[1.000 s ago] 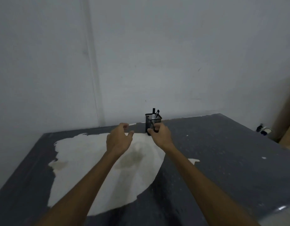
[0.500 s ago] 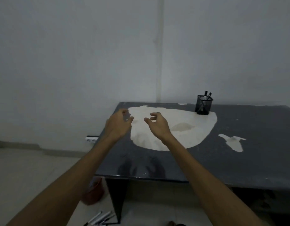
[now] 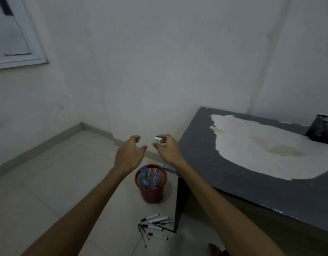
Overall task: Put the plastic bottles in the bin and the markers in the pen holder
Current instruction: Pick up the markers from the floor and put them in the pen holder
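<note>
Both hands empty, fingers loosely curled: left (image 3: 129, 156), right (image 3: 167, 147). Markers (image 3: 155, 226) scattered on floor below, by desk (image 3: 233, 182) leg, axes mixed; right hand likely nearer. Bottles fill bin (image 3: 151, 183). Holder (image 3: 321, 129) on desk, far right.

A single wide-angle view from the person's head looks forward and down, tilted so the floor (image 3: 48, 182) fills the lower left and the bench (image 3: 205, 163) slants in from the right. Both forearms reach out from the bottom edge, near the lens, towards the wall (image 3: 159, 71).
</note>
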Motion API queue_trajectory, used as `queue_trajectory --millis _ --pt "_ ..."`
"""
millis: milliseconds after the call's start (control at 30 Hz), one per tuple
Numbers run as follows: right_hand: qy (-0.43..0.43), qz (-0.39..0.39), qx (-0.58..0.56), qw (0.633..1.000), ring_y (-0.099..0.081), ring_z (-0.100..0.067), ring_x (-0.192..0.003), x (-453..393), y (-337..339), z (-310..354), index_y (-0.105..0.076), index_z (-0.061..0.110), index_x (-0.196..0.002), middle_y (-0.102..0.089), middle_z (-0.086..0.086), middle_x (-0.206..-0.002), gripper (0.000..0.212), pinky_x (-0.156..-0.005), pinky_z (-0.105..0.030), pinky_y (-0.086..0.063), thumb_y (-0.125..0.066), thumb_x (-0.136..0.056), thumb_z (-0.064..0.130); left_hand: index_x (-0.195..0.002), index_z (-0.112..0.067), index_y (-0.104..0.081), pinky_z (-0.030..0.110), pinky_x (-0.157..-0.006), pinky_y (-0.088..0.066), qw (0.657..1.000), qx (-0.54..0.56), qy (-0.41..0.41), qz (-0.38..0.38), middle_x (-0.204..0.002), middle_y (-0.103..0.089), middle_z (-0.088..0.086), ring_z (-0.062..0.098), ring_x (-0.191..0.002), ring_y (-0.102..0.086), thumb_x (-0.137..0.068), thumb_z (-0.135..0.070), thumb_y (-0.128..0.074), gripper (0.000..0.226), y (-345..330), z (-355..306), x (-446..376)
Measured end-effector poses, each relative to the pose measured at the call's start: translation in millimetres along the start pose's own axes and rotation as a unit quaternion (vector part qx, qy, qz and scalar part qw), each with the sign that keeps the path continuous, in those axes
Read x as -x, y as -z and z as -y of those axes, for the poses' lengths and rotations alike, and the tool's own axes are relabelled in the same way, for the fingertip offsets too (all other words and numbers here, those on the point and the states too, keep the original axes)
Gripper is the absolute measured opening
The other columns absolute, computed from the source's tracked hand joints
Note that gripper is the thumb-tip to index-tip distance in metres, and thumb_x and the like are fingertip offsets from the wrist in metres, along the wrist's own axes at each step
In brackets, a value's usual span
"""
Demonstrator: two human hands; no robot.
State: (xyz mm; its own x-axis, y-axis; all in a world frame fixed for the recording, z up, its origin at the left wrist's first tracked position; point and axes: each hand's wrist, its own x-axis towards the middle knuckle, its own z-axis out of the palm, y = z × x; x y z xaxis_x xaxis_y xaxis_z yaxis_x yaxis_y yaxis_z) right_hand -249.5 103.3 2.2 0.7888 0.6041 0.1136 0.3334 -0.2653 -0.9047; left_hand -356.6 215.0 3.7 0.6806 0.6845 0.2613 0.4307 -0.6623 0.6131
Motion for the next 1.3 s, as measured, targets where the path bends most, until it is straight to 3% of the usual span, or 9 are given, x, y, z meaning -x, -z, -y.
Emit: queue_trajectory --millis 267,467,533,667,900,1067,1200,1300 --pt "-0.019 0.097 0.02 0.995 -0.059 -0.024 -0.111 -24.5 -105.1 -19.1 -0.047 0.013 -0.132 -0.056 -0.009 -0.128 0.053 -0.096 -0.043 -0.051 -0.064 -0.088 0.038 -0.137 -0.016 -0.049 0.044 -0.102 -0.046 0.996 -0.049 0.071 0.007 -0.137 -0.059 0.003 0.024 -0.123 -0.057 -0.093 -0.041 -0.059 0.052 1.4 111.2 -2.9" --pt "-0.049 0.153 0.045 0.986 -0.057 -0.023 -0.116 -44.6 -165.1 -73.5 -0.046 0.013 -0.135 -0.057 -0.008 -0.131 0.054 -0.093 -0.034 -0.048 -0.063 -0.089 0.037 -0.138 -0.015 -0.047 0.044 -0.102 -0.045 0.99 -0.053 0.121 0.042 -0.137 -0.058 0.003 0.024 -0.123 -0.057 -0.093 -0.04 -0.058 0.052 -31.3 184.7 -10.7" --pt "-0.069 0.167 0.052 0.982 -0.057 -0.022 -0.117 -50.4 -181.2 -98.4 -0.047 0.012 -0.135 -0.058 -0.006 -0.128 0.054 -0.088 -0.029 -0.045 -0.063 -0.089 0.036 -0.138 -0.016 -0.047 0.045 -0.103 -0.045 0.988 -0.044 0.14 0.057 -0.137 -0.058 0.001 0.023 -0.123 -0.057 -0.093 -0.04 -0.058 0.052 -49.6 206.3 -13.5" --pt "-0.123 0.184 0.058 0.973 -0.056 -0.024 -0.119 -60.7 -211.6 -153.4 -0.047 0.009 -0.135 -0.058 -0.007 -0.123 0.054 -0.093 -0.031 -0.045 -0.064 -0.09 0.033 -0.138 -0.015 -0.047 0.047 -0.102 -0.045 0.981 -0.034 0.168 0.092 -0.137 -0.059 0.001 0.023 -0.124 -0.057 -0.094 -0.04 -0.057 0.052 -93.7 246.1 -14.9" --pt "-0.205 0.211 0.086 0.952 -0.055 -0.021 -0.118 -72.3 -253.8 -256.3 -0.047 0.01 -0.137 -0.057 -0.008 -0.131 0.055 -0.089 -0.026 -0.041 -0.066 -0.089 0.032 -0.139 -0.015 -0.046 0.041 -0.099 -0.049 0.965 -0.022 0.208 0.157 -0.136 -0.059 0.003 0.025 -0.12 -0.059 -0.094 -0.041 -0.056 0.052 -187.3 311.8 -7.1" --pt "-0.245 0.22 0.098 0.939 -0.056 -0.021 -0.113 -74.1 -281.0 -326.8 -0.047 0.011 -0.135 -0.056 -0.009 -0.128 0.053 -0.09 -0.029 -0.044 -0.065 -0.089 0.029 -0.14 -0.012 -0.045 0.038 -0.097 -0.049 0.948 0.001 0.246 0.204 -0.137 -0.058 0.004 0.025 -0.119 -0.059 -0.095 -0.039 -0.055 0.053 -248.0 357.5 6.8" --pt "-0.271 0.234 0.109 0.927 -0.059 -0.025 -0.112 -70.5 -303.8 -377.2 -0.049 0.012 -0.133 -0.057 -0.011 -0.127 0.05 -0.095 -0.039 -0.051 -0.066 -0.089 0.03 -0.14 -0.011 -0.044 0.037 -0.095 -0.048 0.93 0.026 0.285 0.229 -0.136 -0.059 0.005 0.025 -0.118 -0.059 -0.096 -0.04 -0.055 0.054 -286.8 387.5 22.2" --pt "-0.279 0.242 0.124 0.921 -0.058 -0.023 -0.112 -65.8 -318.4 -413.0 -0.051 0.011 -0.131 -0.058 -0.01 -0.123 0.047 -0.091 -0.028 -0.046 -0.065 -0.09 0.028 -0.139 -0.011 -0.045 0.037 -0.096 -0.049 0.919 0.042 0.306 0.246 -0.135 -0.059 0.005 0.025 -0.117 -0.06 -0.096 -0.04 -0.055 0.053 -314.2 411.3 35.4"
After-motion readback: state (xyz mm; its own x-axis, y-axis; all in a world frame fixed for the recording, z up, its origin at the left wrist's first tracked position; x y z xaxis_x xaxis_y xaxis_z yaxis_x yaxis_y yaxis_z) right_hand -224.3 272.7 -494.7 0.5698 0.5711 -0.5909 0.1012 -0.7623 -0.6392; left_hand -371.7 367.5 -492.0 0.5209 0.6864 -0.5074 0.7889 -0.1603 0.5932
